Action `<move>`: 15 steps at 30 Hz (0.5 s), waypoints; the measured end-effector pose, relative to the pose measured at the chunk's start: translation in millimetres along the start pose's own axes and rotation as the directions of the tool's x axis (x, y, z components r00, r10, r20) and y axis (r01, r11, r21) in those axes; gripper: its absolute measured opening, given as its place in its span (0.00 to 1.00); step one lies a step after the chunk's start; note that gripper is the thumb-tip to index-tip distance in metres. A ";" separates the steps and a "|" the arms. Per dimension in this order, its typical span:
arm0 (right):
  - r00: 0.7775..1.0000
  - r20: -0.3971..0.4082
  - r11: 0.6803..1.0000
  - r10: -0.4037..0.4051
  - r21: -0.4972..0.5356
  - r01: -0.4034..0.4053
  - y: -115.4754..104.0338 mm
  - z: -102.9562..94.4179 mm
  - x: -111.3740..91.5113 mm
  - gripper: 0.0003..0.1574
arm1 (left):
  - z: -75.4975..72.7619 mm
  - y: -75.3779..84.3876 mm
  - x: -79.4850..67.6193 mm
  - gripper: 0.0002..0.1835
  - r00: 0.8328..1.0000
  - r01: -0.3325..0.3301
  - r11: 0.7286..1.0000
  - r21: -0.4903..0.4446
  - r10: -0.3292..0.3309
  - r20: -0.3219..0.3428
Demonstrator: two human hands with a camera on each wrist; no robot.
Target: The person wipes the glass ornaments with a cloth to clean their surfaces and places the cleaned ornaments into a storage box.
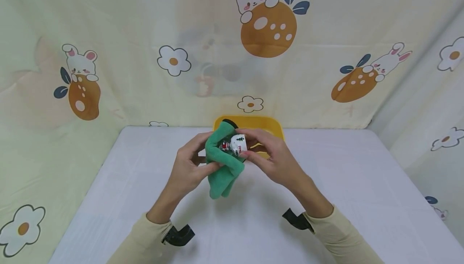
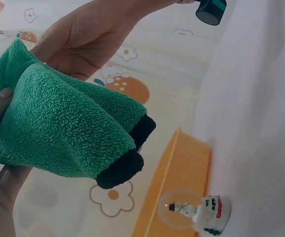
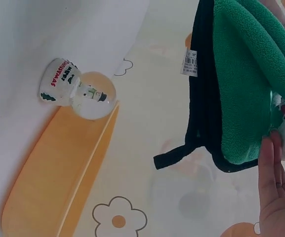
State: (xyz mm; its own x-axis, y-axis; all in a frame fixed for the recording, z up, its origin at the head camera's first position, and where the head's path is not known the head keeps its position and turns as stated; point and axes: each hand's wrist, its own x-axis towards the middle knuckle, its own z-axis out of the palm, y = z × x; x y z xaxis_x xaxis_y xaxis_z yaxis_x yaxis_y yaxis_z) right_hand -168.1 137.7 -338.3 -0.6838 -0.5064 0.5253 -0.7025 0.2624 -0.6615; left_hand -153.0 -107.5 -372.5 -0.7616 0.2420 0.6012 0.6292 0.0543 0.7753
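A green towel (image 1: 219, 181) with a dark edge is folded around a snow globe (image 1: 239, 144) above the table. My left hand (image 1: 186, 169) grips the towel from the left, its thumb on the near fold. From the right, my right hand (image 1: 272, 157) pinches the globe's white base, which is printed with a dark tree. A small red and white figure shows inside the globe; the towel covers most of its ball. In the right wrist view, a white label (image 3: 189, 62) and a dark loop (image 3: 171, 157) stick out from the towel's edge.
A yellow plastic bin (image 1: 270, 122) stands at the table's back edge, behind my hands. Beside it on the white tabletop (image 1: 337, 175) stands a second snow globe (image 3: 58, 81), with a snowman inside and "Merry Christmas" on its base. A patterned curtain (image 1: 203, 107) hangs behind the table.
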 end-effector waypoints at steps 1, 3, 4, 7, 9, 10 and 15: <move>1.000 0.001 1.000 -0.007 -0.005 0.007 0.0 -0.2 0.1 0.35 | -0.1 0.1 0.2 0.35 1.000 0.002 1.000 -0.003 -0.002 -0.003; 1.000 0.008 1.000 -0.022 -0.017 0.022 -0.2 -0.5 0.1 0.36 | -0.3 0.3 0.4 0.34 1.000 0.006 1.000 -0.013 -0.006 -0.006; 0.999 0.011 0.999 -0.031 -0.022 0.031 -0.3 -0.7 0.3 0.37 | -0.5 0.3 0.5 0.34 1.000 0.008 1.000 -0.019 -0.008 -0.007; 0.998 0.015 0.997 -0.065 -0.037 0.066 0.4 -1.1 0.7 0.38 | -1.2 -0.2 0.9 0.34 1.000 0.019 0.999 -0.051 -0.020 -0.006; 0.995 0.014 0.994 -0.097 -0.042 0.098 0.8 -1.3 0.8 0.38 | -1.7 -0.3 0.8 0.34 0.999 0.032 0.996 -0.080 -0.032 0.000; 0.994 0.012 0.993 -0.113 -0.044 0.113 1.0 -1.4 0.9 0.38 | -1.8 -0.3 0.7 0.34 0.999 0.040 0.995 -0.096 -0.040 0.002; 0.984 -0.004 0.981 -0.179 -0.069 0.178 2.1 -1.8 1.3 0.36 | -1.2 -0.6 0.4 0.35 0.997 0.080 0.990 -0.118 -0.081 -0.003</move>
State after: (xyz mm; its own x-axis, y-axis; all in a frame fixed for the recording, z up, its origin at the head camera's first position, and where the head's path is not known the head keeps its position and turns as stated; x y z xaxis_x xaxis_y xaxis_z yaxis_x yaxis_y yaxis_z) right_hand -170.8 139.1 -338.0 -0.5477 -0.5418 0.6376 -0.8253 0.2241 -0.5184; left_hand -153.9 -108.6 -372.5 -0.8108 0.2335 0.5367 0.5432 -0.0415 0.8386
